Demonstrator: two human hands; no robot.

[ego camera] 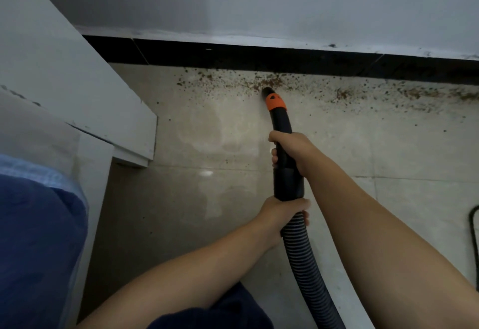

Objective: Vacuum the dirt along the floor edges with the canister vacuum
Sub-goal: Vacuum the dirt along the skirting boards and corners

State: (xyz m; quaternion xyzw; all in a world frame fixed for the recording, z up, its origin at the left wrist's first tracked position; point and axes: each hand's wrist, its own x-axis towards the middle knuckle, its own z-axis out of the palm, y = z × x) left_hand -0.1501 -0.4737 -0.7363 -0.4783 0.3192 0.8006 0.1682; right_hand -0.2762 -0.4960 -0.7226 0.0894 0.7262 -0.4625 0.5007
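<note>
The right hand [290, 147] grips the black nozzle tube [281, 126], and the left hand [282, 212] grips the ribbed hose [300, 245] just behind it. The nozzle tip [267, 92] touches the brown dirt [269, 81] on the floor [207, 134] beside the black baseboard [233, 54]

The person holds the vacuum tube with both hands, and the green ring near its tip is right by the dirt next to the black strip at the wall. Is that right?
Almost. The ring near the tip is orange, not green, as the head view shows. The rest holds: the right hand and left hand both grip the vacuum tube, and its tip sits in the dirt beside the black strip at the wall.
</note>
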